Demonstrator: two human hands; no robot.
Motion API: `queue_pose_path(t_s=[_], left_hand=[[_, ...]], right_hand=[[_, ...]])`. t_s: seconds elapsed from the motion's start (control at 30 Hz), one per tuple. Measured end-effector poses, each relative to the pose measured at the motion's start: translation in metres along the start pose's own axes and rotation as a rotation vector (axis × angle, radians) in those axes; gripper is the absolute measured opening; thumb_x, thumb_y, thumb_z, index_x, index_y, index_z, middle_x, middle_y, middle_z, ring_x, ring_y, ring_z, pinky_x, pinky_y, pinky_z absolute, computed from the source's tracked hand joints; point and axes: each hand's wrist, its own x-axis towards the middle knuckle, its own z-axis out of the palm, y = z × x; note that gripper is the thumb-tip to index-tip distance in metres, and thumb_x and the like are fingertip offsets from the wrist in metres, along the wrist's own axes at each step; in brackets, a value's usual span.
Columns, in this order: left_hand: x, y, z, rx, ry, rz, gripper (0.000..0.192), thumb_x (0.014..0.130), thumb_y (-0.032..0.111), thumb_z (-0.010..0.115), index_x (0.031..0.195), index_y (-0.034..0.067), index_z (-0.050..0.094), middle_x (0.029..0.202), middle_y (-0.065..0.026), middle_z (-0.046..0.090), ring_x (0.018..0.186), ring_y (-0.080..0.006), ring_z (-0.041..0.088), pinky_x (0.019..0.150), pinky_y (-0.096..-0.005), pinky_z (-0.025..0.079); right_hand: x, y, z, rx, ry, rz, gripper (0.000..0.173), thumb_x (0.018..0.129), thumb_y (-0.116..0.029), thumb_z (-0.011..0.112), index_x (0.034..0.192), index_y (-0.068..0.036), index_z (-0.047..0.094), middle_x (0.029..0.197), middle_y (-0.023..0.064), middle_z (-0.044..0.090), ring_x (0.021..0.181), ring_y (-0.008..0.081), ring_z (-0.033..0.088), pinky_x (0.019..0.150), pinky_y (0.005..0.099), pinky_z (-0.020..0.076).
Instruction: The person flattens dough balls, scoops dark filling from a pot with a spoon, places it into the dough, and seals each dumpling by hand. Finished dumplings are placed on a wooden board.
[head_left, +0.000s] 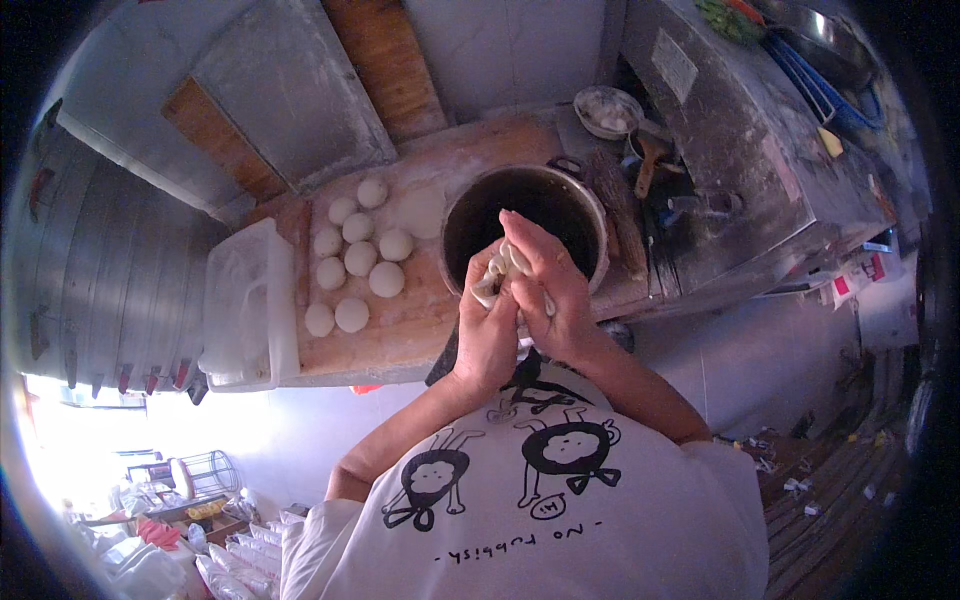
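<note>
Cupped together, my left hand (487, 322) and my right hand (555, 289) grip a piece of pale dough (504, 268) with folded edges. A darker patch shows within its folds. Part of the dough is hidden by my fingers and palms. Both hands are above the near part of a deep metal pot (525, 180) with a dark inside. Left of the pot, several round white dough balls (361, 259) lie on a floured wooden board (397, 330).
A translucent plastic bin (247, 300) stands at the board's left end, beside stacked metal trays or steamers (112, 262). Right of the pot are a dark bundle of sticks (619, 210), a wooden-handled tool (646, 176) and a bowl (606, 112) with white contents. A metal cabinet (735, 127) borders the right.
</note>
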Motion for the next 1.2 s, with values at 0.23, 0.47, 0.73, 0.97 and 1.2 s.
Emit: queue_pose_path(t_s=[0.23, 0.47, 0.73, 0.97, 1.2], left_hand=[[0.012, 0.022, 0.008, -0.177, -0.014, -0.109, 0.044, 0.102, 0.025, 0.050, 0.141, 0.006, 0.040, 0.128, -0.0075, 0.054, 0.116, -0.0175, 0.053, 0.099, -0.0316, 0.045], [0.006, -0.015, -0.006, 0.098, 0.045, 0.109, 0.033, 0.102, 0.023, 0.053, 0.127, 0.003, 0.050, 0.113, -0.0071, 0.059, 0.100, -0.0107, 0.056, 0.086, -0.0241, 0.048], [0.011, 0.016, -0.001, -0.220, 0.009, -0.126, 0.058, 0.104, 0.051, 0.026, 0.131, 0.004, 0.048, 0.120, -0.0097, 0.058, 0.119, -0.0240, 0.052, 0.106, -0.0374, 0.038], [0.010, 0.019, -0.005, -0.120, 0.230, -0.109, 0.047, 0.103, 0.045, 0.039, 0.116, 0.003, 0.058, 0.103, -0.0058, 0.062, 0.093, -0.0153, 0.059, 0.084, -0.0305, 0.049], [0.004, 0.012, -0.006, 0.399, 0.130, 0.206, 0.041, 0.104, 0.037, 0.043, 0.116, 0.002, 0.061, 0.113, -0.0080, 0.062, 0.101, -0.0147, 0.058, 0.089, -0.0288, 0.046]], right_hand=[[0.001, 0.003, -0.016, -0.009, -0.034, -0.019, 0.084, 0.080, -0.046, 0.072, 0.143, -0.002, 0.040, 0.145, 0.0193, 0.044, 0.132, 0.0349, 0.044, 0.110, 0.0415, 0.0329], [-0.008, 0.001, 0.005, -0.073, 0.049, -0.079, 0.057, 0.093, -0.021, 0.058, 0.143, 0.000, 0.040, 0.146, 0.0227, 0.041, 0.134, 0.0374, 0.042, 0.111, 0.0444, 0.0322], [0.007, 0.008, -0.003, 0.627, -0.016, 0.407, 0.077, 0.097, -0.059, 0.039, 0.144, 0.004, 0.038, 0.147, 0.0164, 0.042, 0.133, 0.0222, 0.044, 0.111, 0.0346, 0.0320], [0.008, -0.019, -0.005, 0.243, -0.113, 0.217, 0.080, 0.085, -0.039, 0.072, 0.145, -0.001, 0.036, 0.142, 0.0172, 0.046, 0.128, 0.0277, 0.047, 0.109, 0.0378, 0.0341], [-0.001, -0.006, 0.008, 0.165, -0.067, 0.133, 0.076, 0.084, -0.026, 0.073, 0.145, 0.000, 0.036, 0.143, 0.0184, 0.045, 0.132, 0.0300, 0.045, 0.111, 0.0379, 0.0321]])
